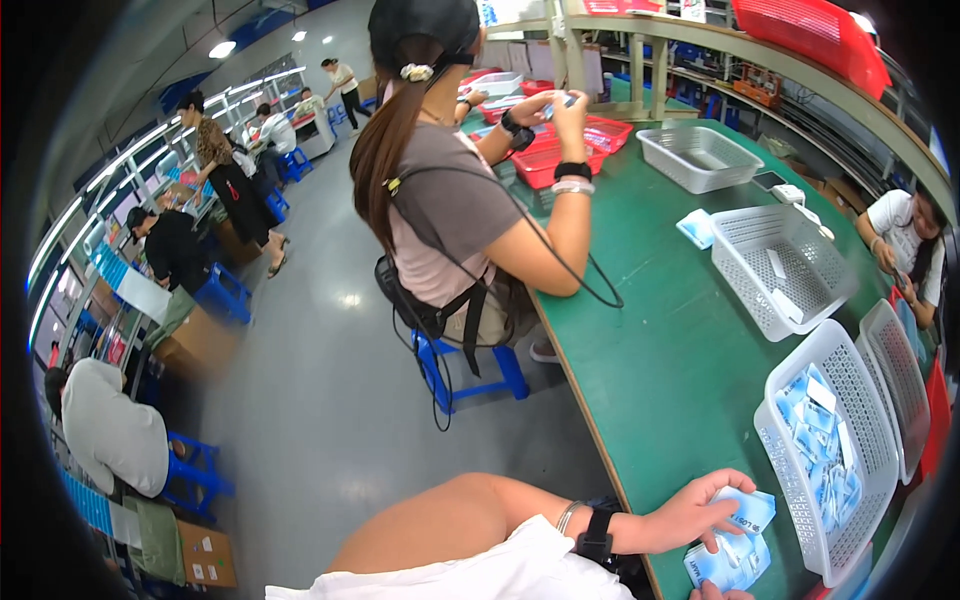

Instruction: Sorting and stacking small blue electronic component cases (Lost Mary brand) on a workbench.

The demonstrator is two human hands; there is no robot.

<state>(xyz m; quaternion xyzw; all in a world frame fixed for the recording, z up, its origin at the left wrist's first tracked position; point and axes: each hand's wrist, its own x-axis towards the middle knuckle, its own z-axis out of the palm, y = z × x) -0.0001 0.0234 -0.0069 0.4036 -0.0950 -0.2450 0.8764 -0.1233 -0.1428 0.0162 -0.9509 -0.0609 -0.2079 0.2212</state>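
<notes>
The left hand point(688, 516) grips flat blue-and-white packets point(738, 563) over the near part of the green tabletop point(640, 370), left of a white perforated basket point(786, 468); the right hand point(716, 593) (mostly cut off, grip unclear) touches them.

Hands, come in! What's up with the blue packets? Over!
Left hand on blue packets. Right hand at their near edge, mostly out of frame. White basket, more packets inside, to the right.

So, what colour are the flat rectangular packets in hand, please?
Light blue and white packets, head view.

A co-worker point(455, 205) sits on a blue stool point(432, 362) (red basket point(543, 176) ahead).
</notes>
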